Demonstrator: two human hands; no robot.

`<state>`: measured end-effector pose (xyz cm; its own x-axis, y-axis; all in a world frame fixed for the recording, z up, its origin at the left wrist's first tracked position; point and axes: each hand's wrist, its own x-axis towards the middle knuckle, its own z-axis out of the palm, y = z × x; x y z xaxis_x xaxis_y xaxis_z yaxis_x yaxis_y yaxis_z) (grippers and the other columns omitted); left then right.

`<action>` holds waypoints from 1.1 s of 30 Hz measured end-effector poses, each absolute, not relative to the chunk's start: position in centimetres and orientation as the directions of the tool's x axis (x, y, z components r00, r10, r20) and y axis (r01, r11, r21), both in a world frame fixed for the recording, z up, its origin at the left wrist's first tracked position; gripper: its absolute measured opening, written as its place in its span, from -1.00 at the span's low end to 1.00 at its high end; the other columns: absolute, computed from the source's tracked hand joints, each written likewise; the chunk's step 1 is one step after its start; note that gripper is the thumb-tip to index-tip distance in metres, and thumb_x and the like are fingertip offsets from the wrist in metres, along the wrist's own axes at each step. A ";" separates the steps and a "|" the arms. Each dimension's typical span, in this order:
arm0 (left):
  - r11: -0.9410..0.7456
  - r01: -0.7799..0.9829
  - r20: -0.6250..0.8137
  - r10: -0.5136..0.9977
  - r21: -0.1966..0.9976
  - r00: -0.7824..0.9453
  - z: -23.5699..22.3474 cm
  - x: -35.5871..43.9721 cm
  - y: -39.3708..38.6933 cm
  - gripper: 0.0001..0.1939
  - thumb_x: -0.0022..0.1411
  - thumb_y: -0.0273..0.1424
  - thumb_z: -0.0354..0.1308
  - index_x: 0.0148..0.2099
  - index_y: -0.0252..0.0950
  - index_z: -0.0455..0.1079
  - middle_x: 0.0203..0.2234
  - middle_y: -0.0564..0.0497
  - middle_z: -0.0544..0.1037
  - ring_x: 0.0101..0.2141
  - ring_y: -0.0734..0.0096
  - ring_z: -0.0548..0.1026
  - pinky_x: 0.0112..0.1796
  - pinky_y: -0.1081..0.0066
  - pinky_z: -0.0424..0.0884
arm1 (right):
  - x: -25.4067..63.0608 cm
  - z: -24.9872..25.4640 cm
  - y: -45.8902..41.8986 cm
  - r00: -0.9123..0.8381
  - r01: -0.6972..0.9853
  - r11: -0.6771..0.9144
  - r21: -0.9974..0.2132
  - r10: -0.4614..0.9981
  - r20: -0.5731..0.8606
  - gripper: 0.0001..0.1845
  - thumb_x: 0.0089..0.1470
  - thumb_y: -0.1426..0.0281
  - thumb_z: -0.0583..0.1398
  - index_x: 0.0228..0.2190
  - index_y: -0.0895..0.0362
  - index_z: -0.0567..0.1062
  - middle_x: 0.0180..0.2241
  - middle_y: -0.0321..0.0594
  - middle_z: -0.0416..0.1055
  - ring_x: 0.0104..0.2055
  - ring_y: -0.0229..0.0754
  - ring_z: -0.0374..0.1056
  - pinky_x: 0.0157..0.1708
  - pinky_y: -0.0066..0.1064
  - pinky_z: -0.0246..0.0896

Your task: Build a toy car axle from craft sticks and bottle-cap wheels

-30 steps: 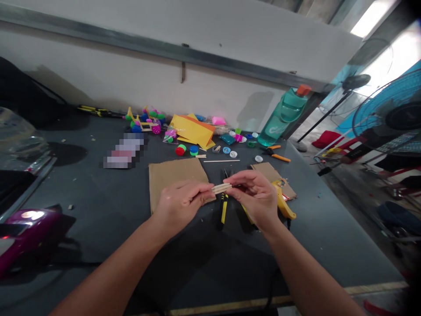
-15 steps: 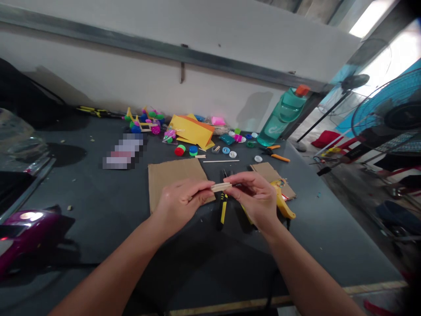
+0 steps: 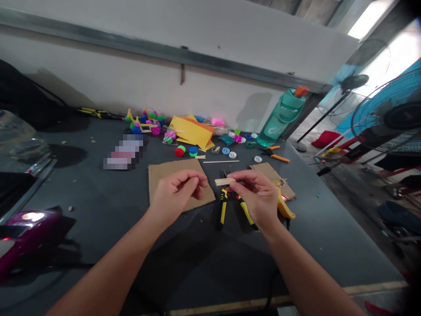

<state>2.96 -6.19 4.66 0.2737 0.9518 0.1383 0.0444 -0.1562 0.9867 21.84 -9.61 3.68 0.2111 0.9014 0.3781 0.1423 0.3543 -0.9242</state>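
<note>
Between the thumb and fingers of my right hand (image 3: 256, 191) is a small bundle of short wooden sticks (image 3: 224, 181), held level with the ends pointing left. My left hand (image 3: 180, 188) is apart from the bundle, over the brown cardboard sheet (image 3: 171, 169). Its fingers are curled with the thumb against them, and nothing shows in them. Below the sticks lie pliers with black and yellow handles (image 3: 222, 210), their jaws partly hidden by my right hand. A yellow glue gun (image 3: 285, 206) is beside my right hand, partly covered by it.
Behind the cardboard are a long thin stick (image 3: 221, 161), several bottle caps (image 3: 226, 150) and yellow paper (image 3: 192, 131). Orange-handled pliers (image 3: 279, 157) lie near a tall green bottle (image 3: 283, 116). A second cardboard piece (image 3: 265, 170) is at right; a purple device (image 3: 29, 232) sits at left.
My left hand has let go of the stick bundle and drawn back slightly left, fingers curled. The bundle stays in my right hand, now raised slightly.
</note>
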 end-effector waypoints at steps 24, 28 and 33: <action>0.211 -0.014 -0.180 0.863 0.977 0.472 3.6 3.5 -5.9 -0.73 0.16 -0.21 0.13 -0.36 -0.34 0.46 -0.48 -0.01 0.54 -0.55 0.54 0.44 -0.45 0.48 0.47 | 21.5 3.3 -9.6 0.127 0.134 0.338 -0.931 0.926 0.355 -0.82 -0.05 0.48 0.28 -0.32 0.06 0.53 -0.32 -0.28 0.49 -0.36 -0.28 0.44 -0.35 -0.43 0.44; 0.211 -0.021 -0.180 0.876 0.977 0.448 4.1 3.6 -6.1 -0.77 0.10 -0.26 0.19 -0.41 -0.34 0.46 -0.53 0.00 0.53 -0.58 0.55 0.43 -0.48 0.48 0.45 | 21.4 3.5 -9.5 0.118 0.141 0.326 -0.935 0.932 0.343 -0.82 -0.06 0.49 0.27 -0.33 0.06 0.52 -0.34 -0.30 0.50 -0.38 -0.30 0.44 -0.37 -0.44 0.44; 0.201 -0.010 -0.175 0.877 0.980 0.447 4.3 3.6 -6.2 -0.83 0.07 -0.30 0.21 -0.40 -0.32 0.45 -0.55 0.03 0.52 -0.60 0.55 0.42 -0.51 0.48 0.44 | 21.2 3.7 -9.6 0.124 0.107 0.298 -0.949 0.943 0.310 -0.82 -0.08 0.47 0.29 -0.34 0.06 0.51 -0.33 -0.29 0.52 -0.42 -0.29 0.44 -0.37 -0.41 0.46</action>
<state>3.58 -6.18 4.33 0.4474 0.8770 -0.1750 -0.0101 0.2006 0.9796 21.19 -9.56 3.66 0.1237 0.9427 0.3098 0.1065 0.2978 -0.9487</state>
